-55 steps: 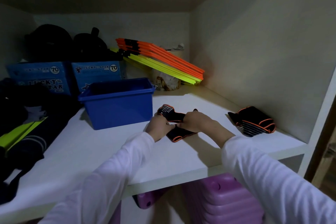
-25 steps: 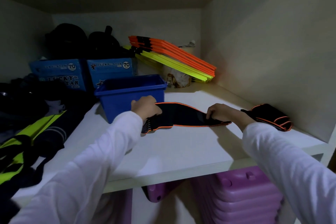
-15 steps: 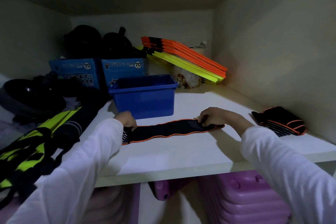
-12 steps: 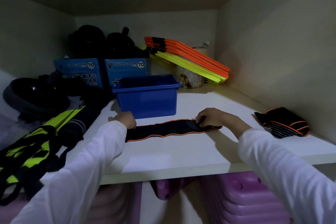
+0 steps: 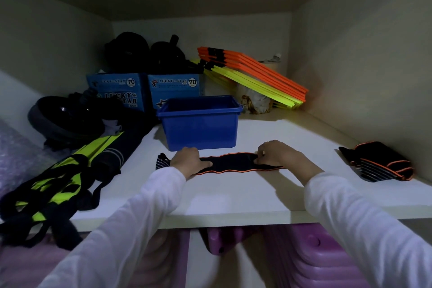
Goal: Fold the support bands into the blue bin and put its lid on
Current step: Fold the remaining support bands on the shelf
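Both hands press on a black, orange-edged support band [image 5: 230, 163] laid flat along a white shelf [image 5: 233, 196]. The left hand [image 5: 188, 159] lies on its left part, fingers fairly straight; the right hand [image 5: 277, 153] pinches its right part with curled fingers. Just behind stands the open blue bin [image 5: 199, 121]. A second band [image 5: 379, 162], folded, lies well apart on the right.

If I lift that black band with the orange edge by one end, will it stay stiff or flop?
Most likely flop: the band lies flat with a wavy orange edge, which suggests soft fabric. It is thin, so probably light. The left hand and right hand hold it down at both ends, perhaps because it tends to curl; the second band sits bunched up.
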